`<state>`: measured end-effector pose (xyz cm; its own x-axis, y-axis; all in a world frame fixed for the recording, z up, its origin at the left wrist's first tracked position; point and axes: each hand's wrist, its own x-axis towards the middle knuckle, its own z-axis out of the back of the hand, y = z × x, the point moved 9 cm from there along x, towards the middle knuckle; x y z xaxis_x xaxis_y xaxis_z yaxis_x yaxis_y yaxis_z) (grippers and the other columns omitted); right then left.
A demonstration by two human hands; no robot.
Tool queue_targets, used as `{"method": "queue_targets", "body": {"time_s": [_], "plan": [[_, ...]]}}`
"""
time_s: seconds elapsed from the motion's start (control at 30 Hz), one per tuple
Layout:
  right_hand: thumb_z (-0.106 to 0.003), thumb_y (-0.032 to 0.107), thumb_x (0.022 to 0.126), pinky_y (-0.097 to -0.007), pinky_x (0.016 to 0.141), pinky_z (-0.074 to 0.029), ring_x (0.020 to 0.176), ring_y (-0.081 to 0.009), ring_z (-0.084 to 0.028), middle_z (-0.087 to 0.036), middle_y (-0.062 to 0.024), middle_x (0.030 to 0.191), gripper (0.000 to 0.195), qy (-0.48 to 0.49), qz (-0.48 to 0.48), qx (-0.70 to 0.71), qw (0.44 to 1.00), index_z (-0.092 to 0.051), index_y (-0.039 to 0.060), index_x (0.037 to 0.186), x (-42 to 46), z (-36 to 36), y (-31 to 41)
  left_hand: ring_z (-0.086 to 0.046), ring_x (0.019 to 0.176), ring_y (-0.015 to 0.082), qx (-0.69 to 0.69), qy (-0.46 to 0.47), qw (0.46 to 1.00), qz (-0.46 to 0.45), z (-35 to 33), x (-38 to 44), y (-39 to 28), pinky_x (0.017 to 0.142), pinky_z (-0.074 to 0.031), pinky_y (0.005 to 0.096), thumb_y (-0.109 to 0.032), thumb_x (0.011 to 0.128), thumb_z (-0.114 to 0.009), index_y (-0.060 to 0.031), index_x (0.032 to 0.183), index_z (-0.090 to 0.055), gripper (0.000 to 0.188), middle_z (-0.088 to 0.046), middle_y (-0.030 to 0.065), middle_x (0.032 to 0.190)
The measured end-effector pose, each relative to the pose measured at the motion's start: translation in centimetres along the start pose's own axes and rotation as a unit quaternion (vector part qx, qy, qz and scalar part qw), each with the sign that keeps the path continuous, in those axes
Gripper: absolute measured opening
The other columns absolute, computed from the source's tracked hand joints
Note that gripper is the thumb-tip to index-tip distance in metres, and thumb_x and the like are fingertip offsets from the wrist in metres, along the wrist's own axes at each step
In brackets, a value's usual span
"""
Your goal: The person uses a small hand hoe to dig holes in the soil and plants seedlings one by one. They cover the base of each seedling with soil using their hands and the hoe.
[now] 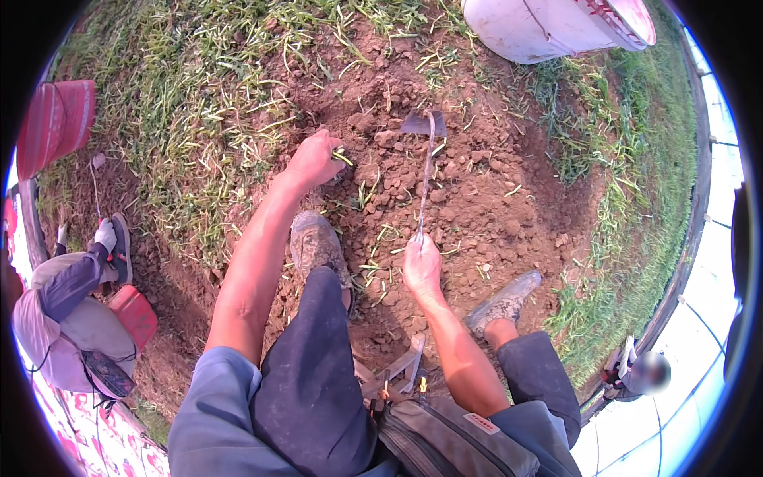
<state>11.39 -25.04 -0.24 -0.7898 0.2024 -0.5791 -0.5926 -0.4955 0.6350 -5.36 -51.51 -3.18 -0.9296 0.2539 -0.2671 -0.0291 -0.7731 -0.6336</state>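
Note:
My right hand (422,265) grips the thin shaft of a small hand hoe (427,179). The hoe's flat metal blade (422,124) rests on loose reddish-brown soil (477,197) in front of me. To the left of the blade, my left hand (315,160) is low at the edge of the dug soil, its fingers bent around a short green stem (342,157). What lies under those fingers is partly hidden. Cut green stems (226,119) cover the ground beyond and to the left of that hand.
A white bucket (536,30) stands at the far right. On the left, a person (71,322) with white gloves holds a similar tool, near red containers (59,122). Another person (632,372) is at the right edge. My shoes (319,241) flank the dug soil, with a wooden stool (396,366) beneath me.

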Motion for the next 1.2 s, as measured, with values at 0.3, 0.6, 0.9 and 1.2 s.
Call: {"method": "queue_targets", "body": {"time_s": [0.3, 0.6, 0.9, 1.2], "plan": [[-0.050, 0.022, 0.096, -0.0487, 0.065, -0.049, 0.068, -0.0387, -0.065, -0.061, -0.0229, 0.071, 0.025, -0.013, 0.018, -0.031, 0.999, -0.057, -0.0014, 0.091, -0.3, 0.0, 0.3, -0.067, 0.085, 0.0307, -0.141, -0.005, 0.986, 0.088, 0.2, 0.1, -1.2, 0.078, -0.052, 0.0431, -0.019, 0.090, -0.073, 0.0004, 0.107, -0.066, 0.027, -0.068, 0.0192, 0.090], [-0.049, 0.023, 0.100, -0.0377, 0.058, -0.043, 0.061, -0.0154, -0.048, -0.048, -0.0057, 0.065, 0.026, -0.005, 0.013, -0.011, 1.000, -0.051, 0.0018, 0.085, -0.3, -0.9, -0.7, -0.070, 0.089, 0.0378, -0.034, 0.067, 0.995, 0.068, -3.4, 1.6, -3.0, 0.081, -0.054, 0.0477, -0.026, 0.083, -0.081, 0.0012, 0.093, -0.070, 0.031, -0.071, 0.0212, 0.087], [-0.050, 0.023, 0.097, -0.0485, 0.071, -0.051, 0.073, -0.0393, -0.066, -0.063, -0.0241, 0.075, 0.026, 0.008, -0.018, -0.012, 1.000, -0.058, -0.0021, 0.094, -0.2, -1.2, -2.0, -0.067, 0.089, 0.0455, -0.177, -0.002, 0.983, 0.053, 1.8, -0.5, -3.7, 0.079, -0.051, 0.0501, -0.010, 0.086, -0.064, 0.0024, 0.097, -0.062, 0.016, -0.067, 0.0269, 0.087], [-0.051, 0.025, 0.100, -0.0341, 0.057, -0.042, 0.061, -0.0123, -0.047, -0.047, -0.0025, 0.065, 0.025, -0.011, -0.004, 0.018, 1.000, -0.052, 0.0034, 0.086, -0.6, -1.7, -2.9, -0.069, 0.098, 0.0402, 0.009, 0.067, 0.969, 0.236, -3.8, -4.2, -3.6, 0.086, -0.055, 0.0485, -0.042, 0.085, -0.076, -0.0016, 0.097, -0.072, 0.042, -0.072, 0.0214, 0.099]]}}
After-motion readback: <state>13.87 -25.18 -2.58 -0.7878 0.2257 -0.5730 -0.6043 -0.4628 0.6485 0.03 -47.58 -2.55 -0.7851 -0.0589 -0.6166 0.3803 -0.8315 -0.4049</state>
